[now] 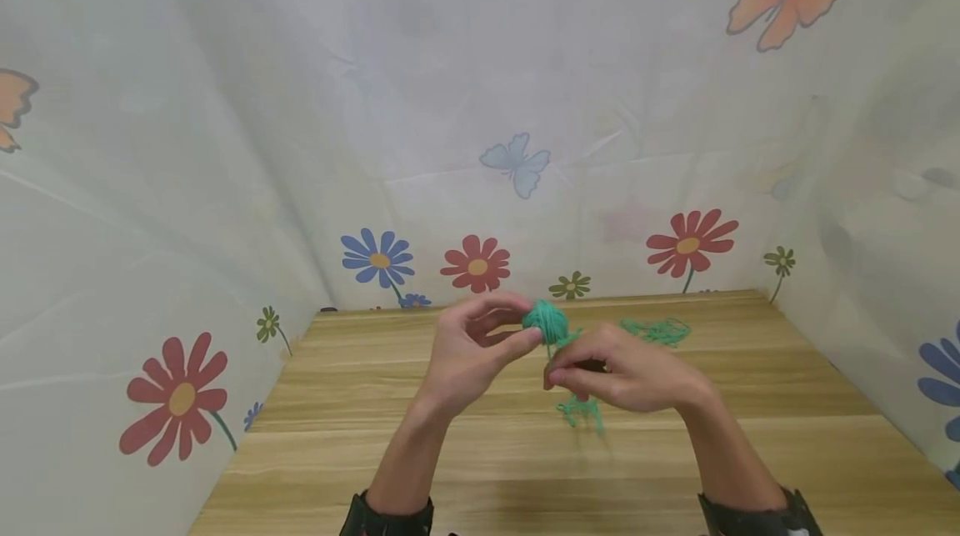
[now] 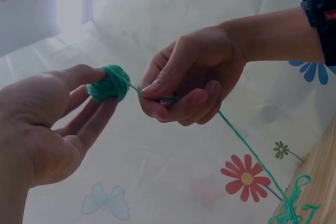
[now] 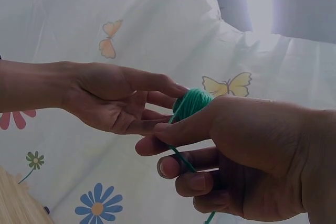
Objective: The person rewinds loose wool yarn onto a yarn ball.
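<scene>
A small ball of green yarn (image 1: pixel 548 322) is held up over the table between the fingertips and thumb of my left hand (image 1: pixel 476 348). In the left wrist view the wound strands of the yarn ball (image 2: pixel 108 83) show clearly. My right hand (image 1: pixel 618 369), just right of the ball, pinches the strand (image 2: pixel 133 86) running off it between thumb and forefinger. From beneath the right hand's curled fingers the strand slants down to loose green yarn (image 2: pixel 292 211) on the table. In the right wrist view, the strand (image 3: pixel 181 157) crosses those fingers.
A wooden table (image 1: pixel 360 436) lies below both hands. Loose yarn (image 1: pixel 660 331) is heaped toward its back right, and more strands (image 1: pixel 581 413) show below the right hand. A pale curtain (image 1: pixel 420 102) with flowers and butterflies encloses the back and sides.
</scene>
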### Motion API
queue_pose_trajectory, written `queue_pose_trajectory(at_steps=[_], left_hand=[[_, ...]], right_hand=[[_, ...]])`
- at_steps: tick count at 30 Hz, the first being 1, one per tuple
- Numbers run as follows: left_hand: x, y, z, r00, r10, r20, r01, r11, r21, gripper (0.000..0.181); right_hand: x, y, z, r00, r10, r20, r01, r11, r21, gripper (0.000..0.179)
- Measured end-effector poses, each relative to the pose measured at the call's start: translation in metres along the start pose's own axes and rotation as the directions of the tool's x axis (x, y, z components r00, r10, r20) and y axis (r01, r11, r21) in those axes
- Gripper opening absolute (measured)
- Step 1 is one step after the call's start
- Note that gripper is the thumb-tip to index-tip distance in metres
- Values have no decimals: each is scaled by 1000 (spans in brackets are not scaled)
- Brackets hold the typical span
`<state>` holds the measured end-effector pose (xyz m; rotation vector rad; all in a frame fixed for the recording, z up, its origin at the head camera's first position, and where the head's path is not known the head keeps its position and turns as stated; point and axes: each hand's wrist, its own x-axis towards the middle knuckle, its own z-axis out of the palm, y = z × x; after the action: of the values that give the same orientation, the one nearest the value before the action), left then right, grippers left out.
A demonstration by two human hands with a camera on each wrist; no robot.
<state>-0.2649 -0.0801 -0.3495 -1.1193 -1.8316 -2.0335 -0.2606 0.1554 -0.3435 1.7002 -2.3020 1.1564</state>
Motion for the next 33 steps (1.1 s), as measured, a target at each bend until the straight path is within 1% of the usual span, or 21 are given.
queue_pose_trajectory(at_steps=[1,5,7,11,13,16,20,22,25,29,33], left_hand=[[0,0,0,1000,-1,17,1,1000,-19,28],[-1,1,-1,995,20,101,-12,996,-83,27],[-1,1,0,988,41,147,-25,993,-112,26],[-2,2,0,974,69,216,-41,990,-134,25],[-2,2,0,970,71,234,-39,990,-137,24],[-3,1,0,964,64,259,-35,992,-118,24],[-3,0,0,956,42,291,-28,998,-53,26],[-3,0,0,957,17,290,-15,1000,-6,27],[-4,-2,1,963,-27,268,15,999,48,26],[-3,-3,1,972,-87,218,64,992,110,23],[-2,-3,1,981,-114,158,88,983,163,22]], right_hand=[[-1,1,0,1000,25,-5,-25,1000,4,22],[-2,4,-1,997,67,-38,-67,998,14,21],[-3,4,-1,994,86,-63,-86,996,13,23],[-4,5,-3,987,93,-132,-94,996,-3,28],[-4,4,-4,980,99,-172,-100,995,4,27],[-5,2,-5,964,121,-237,-117,993,29,24],[-5,0,-6,945,128,-301,-118,992,53,24],[-4,-1,-6,939,125,-320,-112,992,56,25],[-4,-2,-5,933,113,-343,-97,993,65,26],[-5,-2,-5,919,93,-382,-78,995,54,26],[-6,-2,-5,907,78,-413,-68,997,38,24]])
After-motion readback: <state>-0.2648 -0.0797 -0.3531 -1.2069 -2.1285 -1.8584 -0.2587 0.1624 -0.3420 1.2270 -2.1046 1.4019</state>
